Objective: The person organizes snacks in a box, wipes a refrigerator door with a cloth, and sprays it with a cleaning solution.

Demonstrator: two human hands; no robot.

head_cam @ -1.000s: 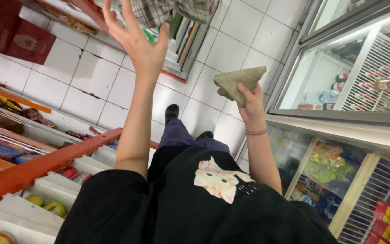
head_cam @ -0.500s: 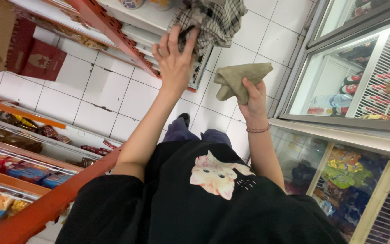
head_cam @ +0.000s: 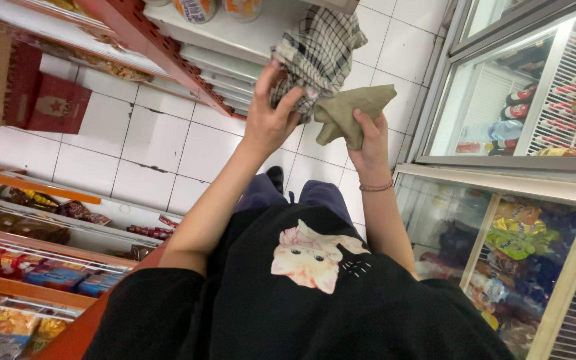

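My left hand [head_cam: 271, 117] is raised toward the shelf and grips a black-and-white checked cloth [head_cam: 321, 47] that hangs off the white shelf [head_cam: 235, 33]. My right hand [head_cam: 370, 143] holds a crumpled olive-green cloth [head_cam: 351, 110] just right of the checked one, the two cloths touching. Below are my black shirt with a pink cat print [head_cam: 311, 257], dark trousers and one black shoe [head_cam: 275, 177].
Red-framed shelves [head_cam: 28, 267] with packaged snacks run along the left. Jars stand on the upper shelf [head_cam: 195, 8]. A glass-door fridge [head_cam: 535, 87] and a chest freezer [head_cam: 501, 260] line the right. White tiled floor [head_cam: 148, 147] lies between.
My left hand has gone from an open reach to closing on the checked cloth. My right hand has brought the olive cloth up against it. The view has shifted.
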